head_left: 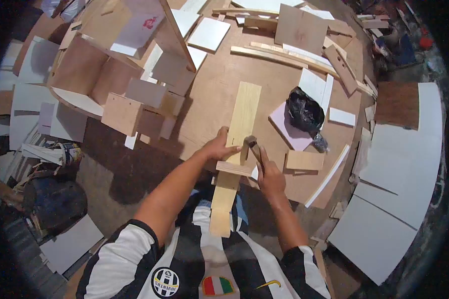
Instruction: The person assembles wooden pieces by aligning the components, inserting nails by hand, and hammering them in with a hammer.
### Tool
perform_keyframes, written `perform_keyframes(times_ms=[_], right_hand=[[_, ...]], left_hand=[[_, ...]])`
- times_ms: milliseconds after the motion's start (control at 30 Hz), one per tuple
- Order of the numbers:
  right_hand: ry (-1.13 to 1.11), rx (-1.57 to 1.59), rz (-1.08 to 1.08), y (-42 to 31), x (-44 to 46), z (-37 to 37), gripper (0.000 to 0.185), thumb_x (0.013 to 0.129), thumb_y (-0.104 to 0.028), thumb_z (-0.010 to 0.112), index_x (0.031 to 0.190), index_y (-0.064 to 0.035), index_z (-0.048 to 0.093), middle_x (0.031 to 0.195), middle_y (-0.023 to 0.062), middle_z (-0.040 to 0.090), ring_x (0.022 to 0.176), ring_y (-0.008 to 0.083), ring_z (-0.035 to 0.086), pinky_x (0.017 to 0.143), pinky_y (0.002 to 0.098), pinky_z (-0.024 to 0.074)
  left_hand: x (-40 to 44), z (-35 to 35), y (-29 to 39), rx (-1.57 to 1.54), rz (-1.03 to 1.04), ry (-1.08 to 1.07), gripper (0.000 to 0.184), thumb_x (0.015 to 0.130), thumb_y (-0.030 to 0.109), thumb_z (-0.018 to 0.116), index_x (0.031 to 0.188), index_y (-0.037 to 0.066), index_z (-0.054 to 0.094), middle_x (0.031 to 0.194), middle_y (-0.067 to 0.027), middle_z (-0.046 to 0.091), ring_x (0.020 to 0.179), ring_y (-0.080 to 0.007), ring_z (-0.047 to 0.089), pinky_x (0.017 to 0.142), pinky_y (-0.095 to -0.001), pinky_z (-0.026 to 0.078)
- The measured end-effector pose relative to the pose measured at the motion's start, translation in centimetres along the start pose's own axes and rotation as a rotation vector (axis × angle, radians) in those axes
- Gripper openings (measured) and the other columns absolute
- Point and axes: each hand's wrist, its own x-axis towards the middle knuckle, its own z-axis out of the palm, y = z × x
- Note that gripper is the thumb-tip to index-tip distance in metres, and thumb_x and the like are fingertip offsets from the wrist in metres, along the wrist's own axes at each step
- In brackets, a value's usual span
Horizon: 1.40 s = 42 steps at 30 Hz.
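A long pale wooden board [244, 109] lies lengthwise in front of me, its near end reaching toward my shirt. A short wooden crosspiece [234, 168] sits across it, near my body. My left hand [217, 146] grips the board's left edge, with the thumb laid across the top. Close to that thumb a thin dark mark, perhaps a nail, shows on the board. My right hand [271, 178] is wrapped round the handle of a hammer [253, 145]. The hammer's head is just over the board's right edge; whether it touches the wood I cannot tell.
A partly built wooden cabinet [80, 74] stands at the left. On the worktable [209, 84] are a black plastic bag [304, 109], a small wood block [304, 160], white panels and several wood strips. White boards [394, 154] lie to the right. A dark bucket [55, 199] stands lower left.
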Motion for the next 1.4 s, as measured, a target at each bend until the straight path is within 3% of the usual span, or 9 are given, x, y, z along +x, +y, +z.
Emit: perform_keyframes(times_ms=[233, 333, 400, 500, 733, 833, 900, 1233, 1400], right_hand=[[-0.031, -0.013, 0.013, 0.5, 0.0, 0.5, 0.06, 0.097, -0.024, 0.057, 0.153, -0.0255, 0.035, 0.081, 0.0138, 0.063, 0.067, 0.0338, 0.064, 0.056, 0.0461, 0.0508], [-0.076, -0.027, 0.063, -0.1, 0.2, -0.1, 0.06, 0.096, -0.024, 0.058, 0.152, -0.0256, 0.036, 0.082, 0.0137, 0.063, 0.068, 0.0341, 0.064, 0.057, 0.047, 0.0506], [-0.057, -0.009, 0.053, 0.0, 0.0, 0.3, 0.06, 0.096, -0.024, 0.058, 0.152, -0.0254, 0.036, 0.082, 0.0136, 0.063, 0.068, 0.0342, 0.064, 0.057, 0.0474, 0.0504], [-0.04, 0.016, 0.05, -0.1, 0.0, 0.3, 0.06, 0.096, -0.023, 0.059, 0.152, -0.0251, 0.037, 0.082, 0.0135, 0.063, 0.068, 0.0342, 0.064, 0.057, 0.0477, 0.0502], [-0.057, -0.02, 0.047, 0.1, 0.2, 0.2, 0.06, 0.096, -0.022, 0.059, 0.152, -0.0249, 0.036, 0.084, 0.0135, 0.065, 0.07, 0.0337, 0.065, 0.059, 0.0462, 0.0509], [-0.051, 0.038, 0.053, 0.2, 0.3, 0.2, 0.062, 0.096, -0.022, 0.059, 0.153, -0.0251, 0.034, 0.085, 0.0137, 0.066, 0.071, 0.0345, 0.066, 0.06, 0.0464, 0.0513], [-0.057, 0.033, 0.056, 0.1, 0.2, 0.1, 0.063, 0.096, -0.021, 0.059, 0.153, -0.0253, 0.034, 0.085, 0.0138, 0.066, 0.072, 0.0348, 0.066, 0.06, 0.0466, 0.0513], [0.019, 0.045, 0.018, 0.4, 0.0, 1.1, 0.068, 0.094, -0.027, 0.061, 0.154, -0.0294, 0.029, 0.077, 0.0119, 0.06, 0.062, 0.0337, 0.062, 0.053, 0.0484, 0.0498], [0.0, 0.054, 0.038, 0.5, -0.1, 1.1, 0.068, 0.094, -0.026, 0.061, 0.154, -0.0298, 0.029, 0.079, 0.0125, 0.06, 0.064, 0.0344, 0.063, 0.055, 0.049, 0.0504]], left_hand=[[0.2, -0.1, 0.1, -0.027, 0.006, 0.006, 0.105, 0.078, 0.055, 0.076, 0.141, -0.009, 0.022, 0.136, -0.0324, 0.037, 0.132, -0.041, 0.043, 0.11, -0.0426, 0.037], [-0.6, 1.1, -0.2, -0.012, 0.115, 0.161, 0.108, 0.075, 0.057, 0.078, 0.14, -0.01, 0.024, 0.137, -0.0329, 0.035, 0.134, -0.0409, 0.042, 0.11, -0.0426, 0.037], [-1.6, 2.0, 0.0, 0.221, -0.102, 0.454, 0.111, 0.07, 0.059, 0.082, 0.138, -0.01, 0.026, 0.133, -0.0331, 0.044, 0.127, -0.0417, 0.049, 0.105, -0.0425, 0.042], [-3.0, 0.4, 2.9, 0.084, -0.363, 0.302, 0.111, 0.064, 0.059, 0.085, 0.135, -0.009, 0.034, 0.122, -0.0305, 0.057, 0.115, -0.0387, 0.06, 0.096, -0.0413, 0.049], [-2.1, 0.4, 1.2, -0.087, -0.251, 0.122, 0.1, 0.061, 0.057, 0.088, 0.127, -0.007, 0.048, 0.108, -0.0237, 0.067, 0.103, -0.0335, 0.067, 0.087, -0.0384, 0.053], [-2.8, 1.3, 1.9, 0.043, -0.339, 0.346, 0.099, 0.064, 0.052, 0.089, 0.135, -0.001, 0.045, 0.103, -0.019, 0.068, 0.094, -0.0286, 0.069, 0.082, -0.0389, 0.055], [-2.4, 2.3, 0.5, 0.174, -0.014, 0.686, 0.094, 0.067, 0.048, 0.088, 0.138, 0.001, 0.047, 0.115, -0.019, 0.064, 0.106, -0.028, 0.064, 0.09, -0.0389, 0.053], [-1.3, 1.6, -0.8, -0.138, 0.001, 0.314, 0.082, 0.072, 0.046, 0.085, 0.131, 0.0, 0.052, 0.13, -0.0218, 0.057, 0.124, -0.0335, 0.054, 0.104, -0.0411, 0.043], [-1.1, 1.6, -1.1, -0.011, 0.064, 0.343, 0.086, 0.073, 0.043, 0.086, 0.136, 0.001, 0.046, 0.119, -0.0199, 0.064, 0.107, -0.027, 0.065, 0.09, -0.0391, 0.053]])
